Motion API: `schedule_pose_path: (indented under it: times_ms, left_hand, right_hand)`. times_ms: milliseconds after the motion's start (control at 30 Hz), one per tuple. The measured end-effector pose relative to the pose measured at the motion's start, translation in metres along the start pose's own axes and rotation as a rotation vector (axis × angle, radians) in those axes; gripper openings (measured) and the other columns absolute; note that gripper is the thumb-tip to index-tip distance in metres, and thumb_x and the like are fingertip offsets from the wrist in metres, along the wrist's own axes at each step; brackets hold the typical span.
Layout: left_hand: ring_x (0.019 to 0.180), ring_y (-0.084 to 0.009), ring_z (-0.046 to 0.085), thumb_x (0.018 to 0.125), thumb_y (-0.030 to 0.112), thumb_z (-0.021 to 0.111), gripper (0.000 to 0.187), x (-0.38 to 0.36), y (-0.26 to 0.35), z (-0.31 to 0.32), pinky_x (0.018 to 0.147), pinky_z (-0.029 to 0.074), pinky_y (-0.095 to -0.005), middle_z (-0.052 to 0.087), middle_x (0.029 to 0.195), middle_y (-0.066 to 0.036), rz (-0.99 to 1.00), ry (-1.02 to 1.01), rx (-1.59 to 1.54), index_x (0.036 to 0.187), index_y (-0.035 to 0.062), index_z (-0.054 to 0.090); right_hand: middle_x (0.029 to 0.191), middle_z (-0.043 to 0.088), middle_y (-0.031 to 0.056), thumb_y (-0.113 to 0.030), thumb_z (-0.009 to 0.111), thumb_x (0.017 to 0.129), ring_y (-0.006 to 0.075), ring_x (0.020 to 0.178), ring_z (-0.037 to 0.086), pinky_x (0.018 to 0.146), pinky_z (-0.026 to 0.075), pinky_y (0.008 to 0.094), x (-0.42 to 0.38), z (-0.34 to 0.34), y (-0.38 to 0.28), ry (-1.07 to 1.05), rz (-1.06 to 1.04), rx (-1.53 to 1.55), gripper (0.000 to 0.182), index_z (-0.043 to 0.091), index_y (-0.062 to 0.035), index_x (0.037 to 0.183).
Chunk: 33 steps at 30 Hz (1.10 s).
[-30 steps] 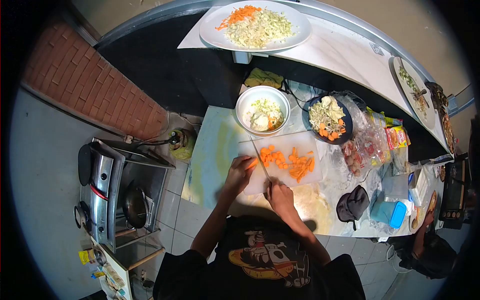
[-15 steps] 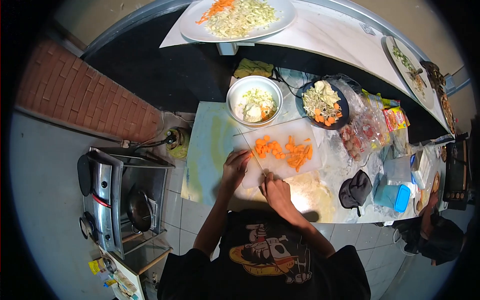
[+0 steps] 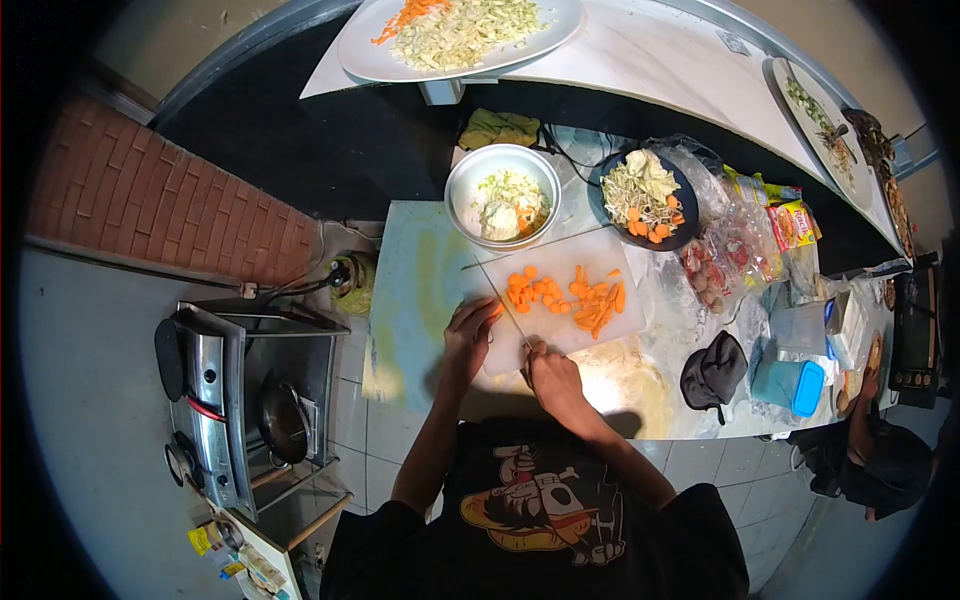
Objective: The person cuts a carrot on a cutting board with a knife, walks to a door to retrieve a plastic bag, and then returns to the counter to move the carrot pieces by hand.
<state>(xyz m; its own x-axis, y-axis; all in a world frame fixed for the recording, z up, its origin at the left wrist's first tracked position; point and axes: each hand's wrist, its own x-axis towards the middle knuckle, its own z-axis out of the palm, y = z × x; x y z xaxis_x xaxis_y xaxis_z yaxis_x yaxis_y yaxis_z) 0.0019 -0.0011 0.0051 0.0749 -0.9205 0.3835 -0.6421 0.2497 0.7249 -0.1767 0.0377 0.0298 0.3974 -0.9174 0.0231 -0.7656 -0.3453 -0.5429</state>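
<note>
On a white cutting board (image 3: 610, 345) lie two groups of cut carrot, round slices (image 3: 534, 291) on the left and longer pieces (image 3: 600, 302) on the right. My left hand (image 3: 471, 335) is closed on an orange piece of carrot (image 3: 495, 309) at the board's left edge. My right hand (image 3: 553, 378) grips a knife (image 3: 511, 311) by its handle. Its long blade slants up and left, right beside the carrot and my left fingertips. Most of the handle is hidden in my fist.
Behind the board stand a white bowl (image 3: 455, 213) of chopped vegetables and a dark plate (image 3: 690, 225) with sprouts and carrot slices. Bagged food (image 3: 712, 270), a black cap (image 3: 713, 370) and a blue-lidded container (image 3: 806, 389) sit to the right. Another person (image 3: 880, 465) works at far right.
The view has shifted slightly. Both hands stay at the board with the knife and the carrot, in nearly the same pose.
</note>
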Motion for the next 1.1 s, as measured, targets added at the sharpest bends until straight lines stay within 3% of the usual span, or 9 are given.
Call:
schedule_pose_path:
  times_ms: [100,167,567,700,800,967,1100]
  left_hand:
    - [0.092,-0.0268,0.063,0.076,-0.002,0.067,0.022,-0.002,0.002,0.002,0.080,0.052,-0.0349,0.067,0.102,-0.009,-0.005,0.025,-0.006,0.096,0.0049,0.070]
    - [0.090,-0.0273,0.064,0.074,-0.005,0.068,0.024,-0.003,0.001,0.003,0.077,0.053,-0.0350,0.067,0.101,-0.009,-0.011,0.058,-0.036,0.096,0.0046,0.069]
    - [0.090,-0.0269,0.064,0.071,-0.012,0.066,0.032,-0.003,-0.001,0.005,0.077,0.053,-0.0349,0.067,0.101,-0.011,0.038,0.079,-0.095,0.099,0.0039,0.068]
    - [0.090,-0.0284,0.063,0.073,-0.009,0.065,0.029,0.001,0.004,0.001,0.078,0.053,-0.0361,0.067,0.100,-0.011,-0.009,0.065,-0.101,0.099,0.0032,0.067]
    - [0.090,-0.0303,0.062,0.077,-0.005,0.063,0.024,0.003,0.006,-0.003,0.079,0.052,-0.0370,0.066,0.100,-0.012,0.044,0.038,-0.087,0.099,0.0027,0.066]
    - [0.093,-0.0329,0.061,0.080,0.002,0.064,0.023,0.011,-0.006,-0.007,0.083,0.050,-0.0393,0.065,0.102,-0.014,0.032,-0.028,0.033,0.102,0.0033,0.064]
    - [0.094,-0.0341,0.060,0.080,0.005,0.065,0.024,0.017,-0.002,-0.012,0.084,0.049,-0.0403,0.065,0.100,-0.014,-0.079,-0.048,-0.041,0.104,0.0033,0.063]
  right_hand:
    - [0.061,0.059,0.0227,-0.018,0.045,0.095,0.0387,0.055,0.061,0.051,0.050,0.0451,0.003,-0.002,-0.003,0.014,-0.020,0.003,0.031,0.053,0.0116,0.091]
    - [0.065,0.061,0.0177,-0.005,0.050,0.082,0.0319,0.059,0.065,0.052,0.053,0.0389,0.007,-0.005,-0.006,-0.065,0.022,-0.068,0.024,0.057,0.0122,0.097]
    - [0.078,0.065,0.0131,-0.010,0.054,0.080,0.0246,0.067,0.068,0.057,0.055,0.0333,0.023,0.017,-0.011,-0.063,0.063,-0.300,0.020,0.064,0.0013,0.093]
    - [0.071,0.066,0.0145,-0.008,0.049,0.084,0.0277,0.061,0.067,0.053,0.055,0.0352,0.027,0.016,-0.008,-0.007,0.015,-0.285,0.017,0.061,0.0024,0.089]
    - [0.071,0.066,0.0148,-0.011,0.048,0.085,0.0287,0.062,0.068,0.054,0.055,0.0378,0.025,0.015,-0.011,0.007,0.105,-0.287,0.017,0.060,0.0008,0.089]
    - [0.069,0.066,0.0168,-0.013,0.048,0.086,0.0322,0.062,0.067,0.054,0.053,0.0412,0.013,0.007,-0.004,-0.069,0.166,-0.292,0.019,0.058,-0.0001,0.096]
    - [0.071,0.065,0.0134,-0.012,0.055,0.080,0.0275,0.071,0.067,0.054,0.054,0.0368,0.009,-0.003,-0.002,-0.102,0.143,-0.314,0.022,0.055,-0.0009,0.099]
